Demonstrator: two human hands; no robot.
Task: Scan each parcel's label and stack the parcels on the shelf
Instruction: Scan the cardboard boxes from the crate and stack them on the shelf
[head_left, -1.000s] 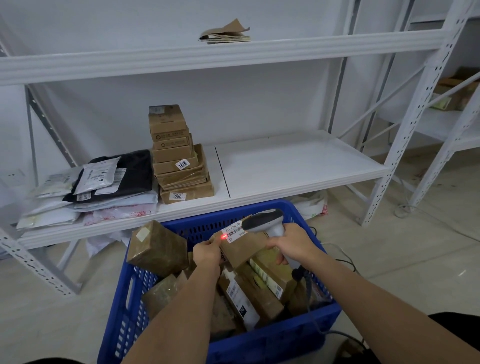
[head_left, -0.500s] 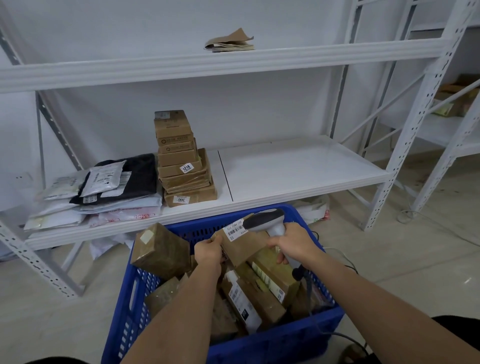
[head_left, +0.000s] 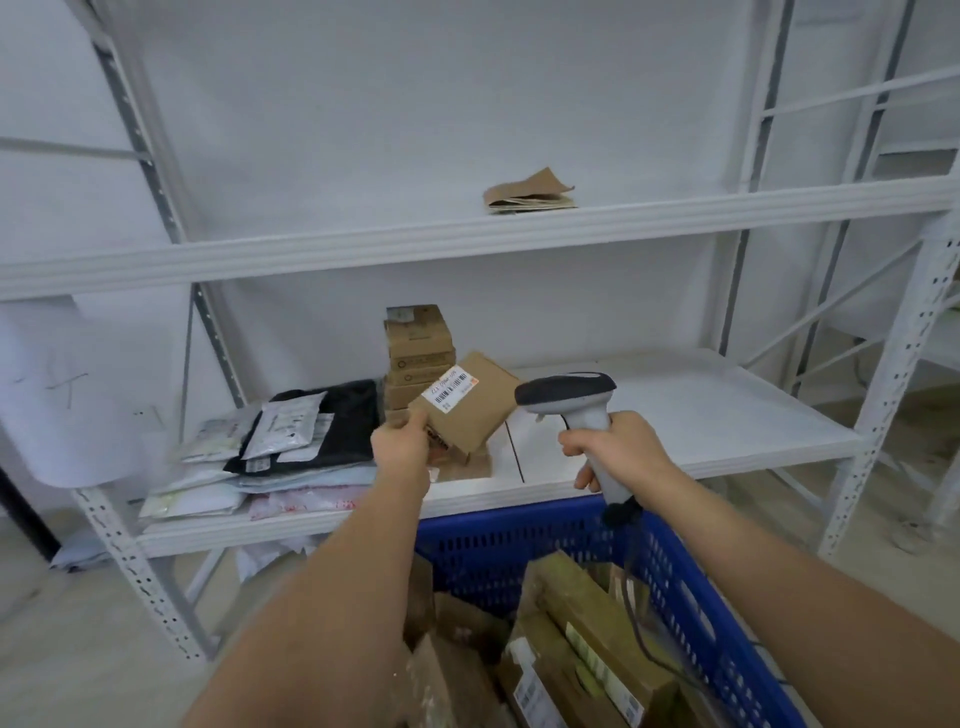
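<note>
left hand pinches a brown parcel by its lower corner, held tilted in the air over the shelf front edge, label up, just before the box stack. right hand wraps the scanner. judgement: level the parcel, set it square on the stack, release only once seated.

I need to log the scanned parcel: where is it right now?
In the head view, the parcel is held up in the left hand, centre frame, in front of the box stack on the middle shelf, left of the scanner.
</note>
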